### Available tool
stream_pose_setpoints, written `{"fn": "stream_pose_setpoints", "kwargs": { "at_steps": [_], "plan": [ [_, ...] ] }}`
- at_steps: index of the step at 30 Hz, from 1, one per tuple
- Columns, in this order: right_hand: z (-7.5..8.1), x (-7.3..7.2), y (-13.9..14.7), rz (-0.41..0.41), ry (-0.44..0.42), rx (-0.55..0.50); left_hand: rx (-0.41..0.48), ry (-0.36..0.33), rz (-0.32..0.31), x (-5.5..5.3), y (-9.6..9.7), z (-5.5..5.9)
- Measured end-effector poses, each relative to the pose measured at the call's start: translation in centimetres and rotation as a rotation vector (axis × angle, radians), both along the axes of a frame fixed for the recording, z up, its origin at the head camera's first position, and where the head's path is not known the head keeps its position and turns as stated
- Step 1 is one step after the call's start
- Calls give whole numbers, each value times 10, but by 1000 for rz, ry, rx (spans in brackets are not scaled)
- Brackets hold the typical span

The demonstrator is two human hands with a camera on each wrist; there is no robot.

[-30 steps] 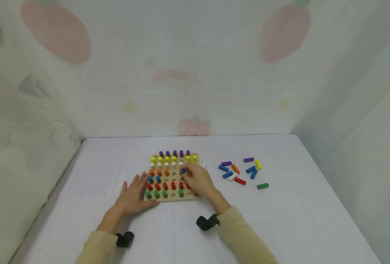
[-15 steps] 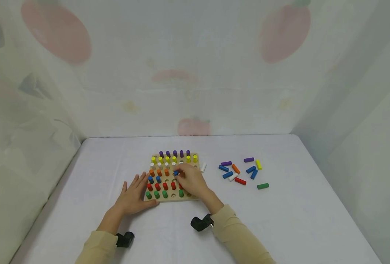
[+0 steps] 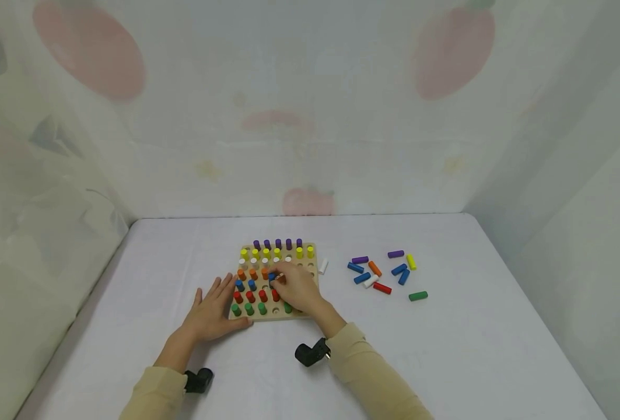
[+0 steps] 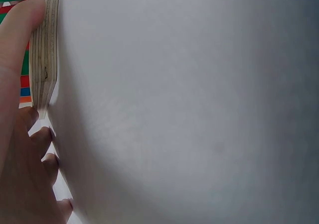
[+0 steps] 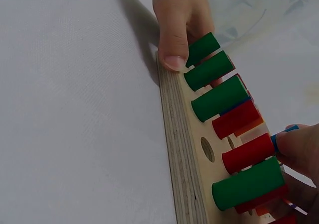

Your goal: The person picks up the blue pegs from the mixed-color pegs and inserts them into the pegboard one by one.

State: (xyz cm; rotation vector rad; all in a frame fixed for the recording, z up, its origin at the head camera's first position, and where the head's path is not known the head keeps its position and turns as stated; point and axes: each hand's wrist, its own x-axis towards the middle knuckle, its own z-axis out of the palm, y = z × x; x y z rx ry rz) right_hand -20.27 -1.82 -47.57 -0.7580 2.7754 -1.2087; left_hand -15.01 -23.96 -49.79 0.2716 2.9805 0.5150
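A wooden pegboard [image 3: 268,317] carries upright coloured pegs in rows, from purple at the far side to green [image 5: 220,98] at the near side. My left hand [image 3: 210,312] lies at its left side with fingers spread; the thumb touches the near edge of the board [image 4: 44,50] in the left wrist view. Thumb and forefinger of my right hand [image 3: 301,287] pinch a blue peg [image 3: 272,276] over the blue row, just right of two standing blue pegs [image 3: 252,285]. In the right wrist view that blue peg [image 5: 286,133] is partly hidden by the fingers.
Loose pegs lie right of the board, among them an orange peg [image 3: 375,268], a red peg [image 3: 382,288], a green peg [image 3: 417,296] and several blue ones. One white peg [image 3: 323,266] lies close by the board's right edge. White cloth [image 3: 472,361] covers the table.
My right hand has moved left across the board with the blue peg, uncovering the white peg at the board's right side. The left hand has stayed in place.
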Motion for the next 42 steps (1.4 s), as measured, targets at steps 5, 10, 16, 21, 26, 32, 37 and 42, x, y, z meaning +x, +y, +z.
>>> {"fn": "stream_pose_setpoints", "kwargs": {
  "at_steps": [5, 10, 16, 21, 26, 32, 37, 42],
  "plan": [
    [-2, -2, -3, 5, -2, 20, 5, 3, -4, -1, -1, -1],
    [-4, -5, -6, 15, 25, 52, -9, 6, -3, -2, -2, -4],
    [-3, -8, -9, 44, 14, 88, -9, 7, 0, -2, -2, -5],
    [0, -8, -11, 71, -28, 89, -8, 9, 1, -2, -2, -5],
    [-1, -10, -13, 77, -35, 108, -6, 9, 3, -2, -3, -5],
    [0, -12, -14, 78, -37, 131, -9, 7, 2, -2, -3, -5],
    [1, -12, -15, 88, -35, 151, -5, 4, 2, -2, -3, -5],
    [1, -13, -15, 90, -41, 162, -1, 9, 0, -1, -3, -4]
  ]
}}
